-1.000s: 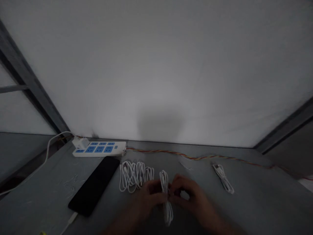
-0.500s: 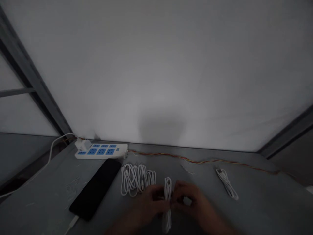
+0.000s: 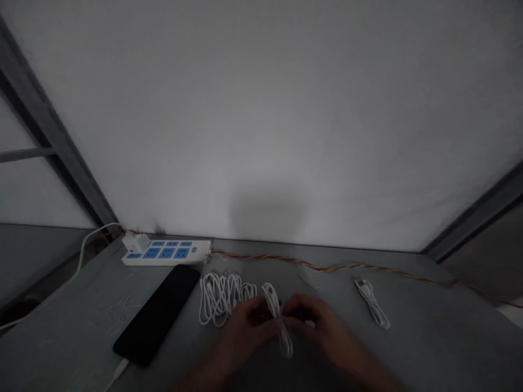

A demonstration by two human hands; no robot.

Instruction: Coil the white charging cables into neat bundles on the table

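A folded bundle of white cable (image 3: pixel 271 296) is held near its middle, tilted with its upper end to the left. My left hand (image 3: pixel 252 325) pinches it from the left, thumb across the front. From the right, my right hand (image 3: pixel 311 318) has its fingertips closed at the bundle's middle; what exactly they grip there is too dark to make out. Just behind my left hand lie several coiled white cables (image 3: pixel 220 294) on the grey table (image 3: pixel 335 294). Farther right, another bundled white cable (image 3: pixel 371 303) with a metal plug lies by itself.
A black phone (image 3: pixel 157 316) with a white charging cable (image 3: pixel 118 373) plugged in lies at the left. Behind it sits a white power strip (image 3: pixel 167 252) holding a white charger (image 3: pixel 136 242). A twisted red-yellow wire (image 3: pixel 322 268) runs along the back, before a white wall (image 3: pixel 269 120).
The bundle in my hands has tilted, its upper end swinging left and its lower end right and up. Both hands stay closed at its middle. The whole view has shifted slightly.
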